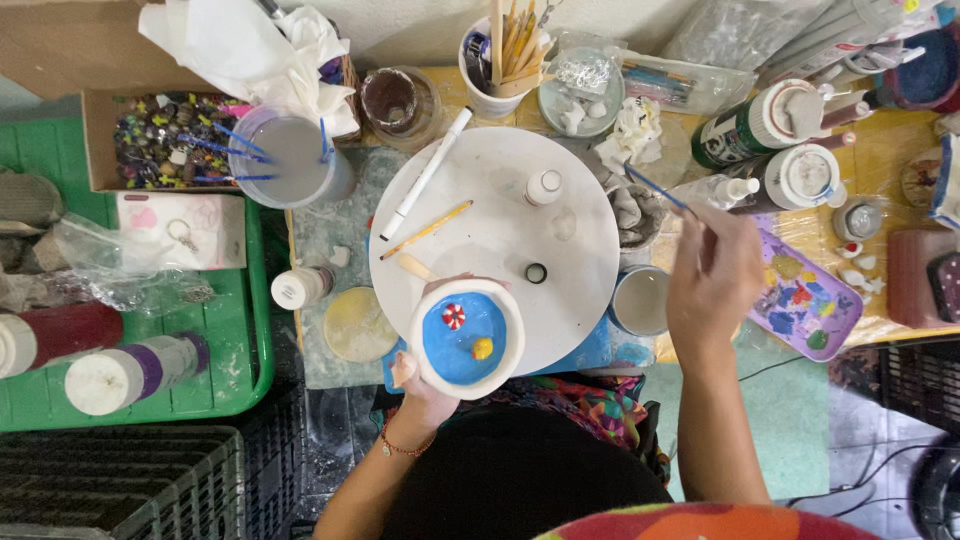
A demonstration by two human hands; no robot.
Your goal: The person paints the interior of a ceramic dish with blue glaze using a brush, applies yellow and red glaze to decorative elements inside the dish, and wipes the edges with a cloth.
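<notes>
The left hand cups a small white ceramic bowl with a blue-painted inside at the near edge of the round white turntable, fingers wrapped under it and mostly hidden. The right hand, right of the turntable, pinches a thin blue-handled brush; its long axis slants up-left, with the tip hard to make out. The bowl lies down-left of that hand.

Seen from above, a left hand cups a white bowl painted blue inside at the edge of a round white board, while the right hand holds a thin blue brush beside a purple palette.
</notes>
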